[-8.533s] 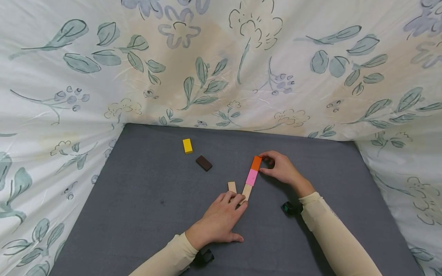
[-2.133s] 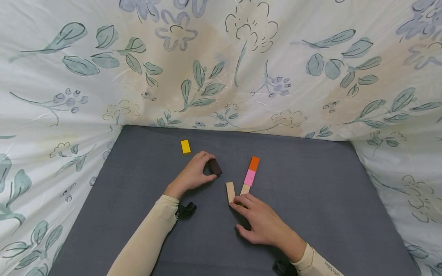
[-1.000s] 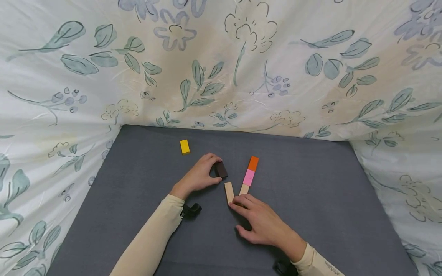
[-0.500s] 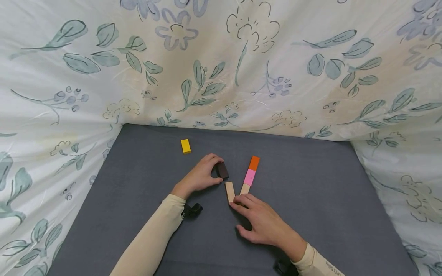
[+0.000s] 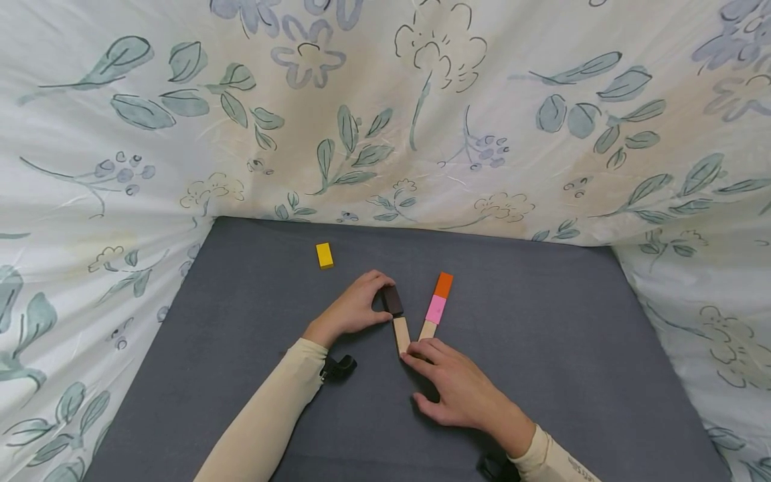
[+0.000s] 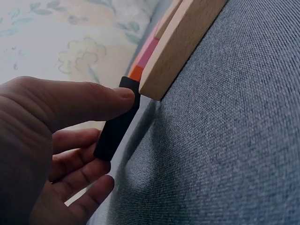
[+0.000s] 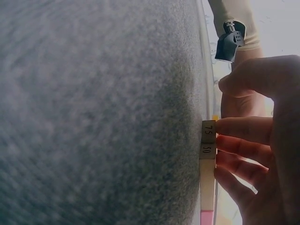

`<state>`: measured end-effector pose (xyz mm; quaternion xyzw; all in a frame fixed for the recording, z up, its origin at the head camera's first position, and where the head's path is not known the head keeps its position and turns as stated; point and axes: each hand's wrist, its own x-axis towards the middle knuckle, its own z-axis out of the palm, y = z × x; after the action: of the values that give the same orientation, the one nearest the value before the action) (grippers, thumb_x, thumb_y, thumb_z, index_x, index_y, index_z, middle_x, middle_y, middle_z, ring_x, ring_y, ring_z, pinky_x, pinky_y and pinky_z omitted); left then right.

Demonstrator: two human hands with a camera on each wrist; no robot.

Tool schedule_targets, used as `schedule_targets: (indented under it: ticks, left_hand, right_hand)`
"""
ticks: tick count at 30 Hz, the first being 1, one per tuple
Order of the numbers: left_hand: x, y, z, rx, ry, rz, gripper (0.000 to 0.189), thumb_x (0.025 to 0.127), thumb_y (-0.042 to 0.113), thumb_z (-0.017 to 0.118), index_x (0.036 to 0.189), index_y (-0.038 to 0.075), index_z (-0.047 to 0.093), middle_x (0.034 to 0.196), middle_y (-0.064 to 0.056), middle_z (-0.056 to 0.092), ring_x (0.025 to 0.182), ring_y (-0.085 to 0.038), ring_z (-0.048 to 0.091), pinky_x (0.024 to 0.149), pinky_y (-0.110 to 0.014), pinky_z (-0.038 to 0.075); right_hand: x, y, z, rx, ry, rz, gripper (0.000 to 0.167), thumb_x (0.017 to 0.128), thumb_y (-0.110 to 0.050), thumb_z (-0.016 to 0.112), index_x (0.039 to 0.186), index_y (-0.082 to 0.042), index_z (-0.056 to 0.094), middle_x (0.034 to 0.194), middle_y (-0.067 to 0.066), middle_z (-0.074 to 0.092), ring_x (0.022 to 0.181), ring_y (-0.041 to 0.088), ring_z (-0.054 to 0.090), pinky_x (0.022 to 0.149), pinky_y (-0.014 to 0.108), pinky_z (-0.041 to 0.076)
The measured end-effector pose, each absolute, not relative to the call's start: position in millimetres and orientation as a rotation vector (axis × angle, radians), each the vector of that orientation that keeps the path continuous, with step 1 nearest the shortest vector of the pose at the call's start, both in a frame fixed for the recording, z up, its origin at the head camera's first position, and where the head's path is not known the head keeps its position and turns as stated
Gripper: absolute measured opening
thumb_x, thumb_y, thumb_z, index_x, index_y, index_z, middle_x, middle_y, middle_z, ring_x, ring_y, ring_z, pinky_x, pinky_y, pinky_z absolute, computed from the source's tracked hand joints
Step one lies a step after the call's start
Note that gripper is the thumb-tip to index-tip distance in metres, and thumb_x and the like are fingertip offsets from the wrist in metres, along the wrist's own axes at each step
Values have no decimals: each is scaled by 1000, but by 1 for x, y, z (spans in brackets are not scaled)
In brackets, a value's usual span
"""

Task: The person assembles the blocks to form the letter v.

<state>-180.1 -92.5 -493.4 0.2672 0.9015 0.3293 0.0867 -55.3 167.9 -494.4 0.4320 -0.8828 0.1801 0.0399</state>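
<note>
My left hand (image 5: 352, 306) pinches a dark brown block (image 5: 393, 302) between thumb and fingers. The block's near end meets the far end of a plain wooden block (image 5: 401, 333) in the head view; in the left wrist view the two look slightly out of line. My right hand (image 5: 460, 388) rests its fingertips on the near ends of this block and a second wooden block (image 5: 427, 330), hiding where they come together. Numbers mark two block ends (image 7: 208, 140) in the right wrist view. Beyond the second wooden block, a pink block (image 5: 435, 310) and an orange block (image 5: 443, 285) continue the row.
A yellow block (image 5: 324, 256) lies alone toward the back left of the dark grey cloth surface (image 5: 542, 321). Floral fabric (image 5: 373, 134) hangs behind it and along both sides. Each wrist wears a black camera (image 5: 340, 367).
Earlier my left hand was on the wooden blocks and my right hand at the orange block. Since then, my left hand has brought the dark brown block rightward to the left wooden block.
</note>
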Motion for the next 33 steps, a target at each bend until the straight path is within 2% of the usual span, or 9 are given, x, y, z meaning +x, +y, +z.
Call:
schedule_targets:
  ticks: [33]
  left_hand:
    - [-181,-86,-497,826,2613,955,63,93,13,88,150,7,60,146,-10,58,133,-27,56,116,-46,44]
  right_hand:
    - [-54,168,-496,1314,-2718,545,57,92,-31,81,143,-9,71,142,3,60,129,18,55,105,40,53]
